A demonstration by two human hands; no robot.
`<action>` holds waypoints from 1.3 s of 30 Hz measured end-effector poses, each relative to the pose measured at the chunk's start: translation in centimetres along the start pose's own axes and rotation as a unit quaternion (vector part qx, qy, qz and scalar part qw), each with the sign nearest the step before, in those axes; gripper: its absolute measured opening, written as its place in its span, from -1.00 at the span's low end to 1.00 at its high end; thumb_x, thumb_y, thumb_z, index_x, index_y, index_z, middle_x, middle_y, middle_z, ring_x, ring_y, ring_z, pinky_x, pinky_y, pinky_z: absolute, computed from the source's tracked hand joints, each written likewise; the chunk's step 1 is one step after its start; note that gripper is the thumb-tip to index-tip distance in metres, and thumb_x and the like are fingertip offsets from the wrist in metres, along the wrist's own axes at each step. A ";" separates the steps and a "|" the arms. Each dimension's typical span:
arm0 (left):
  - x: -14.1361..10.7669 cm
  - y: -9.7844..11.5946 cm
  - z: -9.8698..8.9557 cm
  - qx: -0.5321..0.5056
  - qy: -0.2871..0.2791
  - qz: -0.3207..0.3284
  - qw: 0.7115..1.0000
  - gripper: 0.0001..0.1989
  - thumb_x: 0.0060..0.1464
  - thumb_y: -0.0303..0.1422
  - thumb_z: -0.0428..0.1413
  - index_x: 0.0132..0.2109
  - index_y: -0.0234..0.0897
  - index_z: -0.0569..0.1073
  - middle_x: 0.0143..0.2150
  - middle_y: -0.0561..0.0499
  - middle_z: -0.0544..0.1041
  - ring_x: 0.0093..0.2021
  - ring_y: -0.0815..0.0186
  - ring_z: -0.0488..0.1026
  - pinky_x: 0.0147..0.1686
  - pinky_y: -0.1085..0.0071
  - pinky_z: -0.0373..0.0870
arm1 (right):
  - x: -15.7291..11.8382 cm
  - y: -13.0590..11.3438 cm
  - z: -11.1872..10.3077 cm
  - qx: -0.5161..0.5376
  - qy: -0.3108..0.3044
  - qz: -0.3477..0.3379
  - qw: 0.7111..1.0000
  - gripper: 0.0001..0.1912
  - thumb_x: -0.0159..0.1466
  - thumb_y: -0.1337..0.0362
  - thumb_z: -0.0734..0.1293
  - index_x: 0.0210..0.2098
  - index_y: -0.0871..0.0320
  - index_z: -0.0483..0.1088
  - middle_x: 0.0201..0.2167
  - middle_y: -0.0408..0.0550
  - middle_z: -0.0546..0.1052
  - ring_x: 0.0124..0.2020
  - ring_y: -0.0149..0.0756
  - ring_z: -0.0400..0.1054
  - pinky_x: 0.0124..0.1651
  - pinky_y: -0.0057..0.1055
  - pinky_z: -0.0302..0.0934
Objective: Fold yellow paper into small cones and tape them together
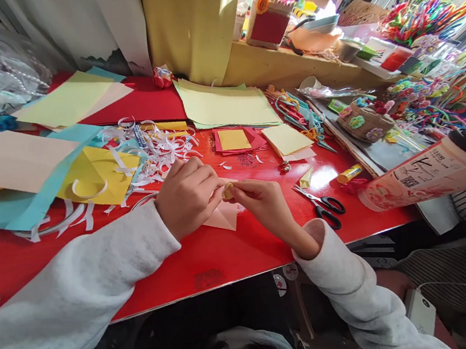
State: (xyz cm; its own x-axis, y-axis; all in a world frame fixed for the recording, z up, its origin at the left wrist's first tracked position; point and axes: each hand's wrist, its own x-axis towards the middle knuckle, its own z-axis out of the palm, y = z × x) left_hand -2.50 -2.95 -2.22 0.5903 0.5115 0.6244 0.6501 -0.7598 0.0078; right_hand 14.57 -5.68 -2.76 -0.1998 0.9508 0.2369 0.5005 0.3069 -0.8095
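Both hands meet over the red table, pinching a small folded piece of yellow paper (228, 190). My left hand (188, 195) grips it from the left, its fingers curled and partly hiding it. From the other side, my right hand (266, 203) holds its edge between thumb and forefinger. A pale pink sheet of paper (227, 219) lies beneath the hands. To the right of my right hand are black-handled scissors (323, 207), with a small folded yellow paper piece (306, 179) just behind them.
White paper strips (169, 149) pile up at the left beside coloured sheets (14, 159). Behind the hands lie small yellow squares (234, 139), cream squares (287, 139) and a large paper stack (227, 106). A yellow tube (349, 174) and a printed cup (423, 173) are at right.
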 end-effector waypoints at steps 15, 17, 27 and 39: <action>0.0 -0.1 0.1 0.032 -0.003 0.012 0.999 -0.75 0.13 -0.39 -0.08 -0.34 -0.30 0.49 -0.42 -0.04 0.50 -0.34 0.23 0.30 -0.31 0.27 0.14 | 0.0 0.1 0.0 -0.015 -0.006 -0.011 1.000 -0.73 0.22 0.21 0.20 -0.40 0.20 0.50 -0.45 -0.08 0.54 -0.43 -0.37 0.40 -0.39 -0.51 0.21; 0.0 -0.1 0.1 0.027 -0.009 0.008 1.000 -0.74 0.14 -0.38 -0.08 -0.33 -0.29 0.49 -0.41 -0.04 0.50 -0.33 0.22 0.30 -0.30 0.26 0.15 | 0.0 0.2 0.0 -0.014 -0.008 -0.011 1.000 -0.73 0.22 0.23 0.20 -0.40 0.20 0.50 -0.45 -0.08 0.54 -0.42 -0.36 0.41 -0.38 -0.51 0.22; 0.1 0.0 0.1 -0.018 -0.024 -0.023 0.999 -0.80 0.14 -0.36 -0.04 -0.35 -0.28 0.45 -0.40 -0.04 0.48 -0.32 0.22 0.31 -0.30 0.27 0.13 | 0.0 -0.2 0.0 0.014 -0.007 0.006 1.000 -0.76 0.21 0.27 0.21 -0.38 0.20 0.50 -0.43 -0.07 0.56 -0.40 -0.32 0.44 -0.36 -0.48 0.26; 0.3 -0.1 -0.1 -0.133 -0.039 -0.097 0.986 -0.91 0.09 -0.38 0.03 -0.33 -0.29 0.39 -0.33 0.00 0.48 -0.28 0.27 0.32 -0.20 0.29 0.20 | -0.1 -0.1 -0.4 0.197 -0.064 0.059 0.977 -0.70 0.19 0.13 0.25 -0.20 0.13 0.49 -0.29 -0.07 0.56 -0.31 -0.30 0.47 -0.21 -0.37 0.37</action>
State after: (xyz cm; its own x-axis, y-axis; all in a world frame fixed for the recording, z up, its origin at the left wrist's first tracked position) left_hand -2.44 -2.77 -1.93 0.5083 0.6790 0.5297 0.6120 -0.7175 0.3326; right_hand 14.91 -5.75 -2.51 -0.2763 0.9577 0.0803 0.1687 0.1306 -0.9770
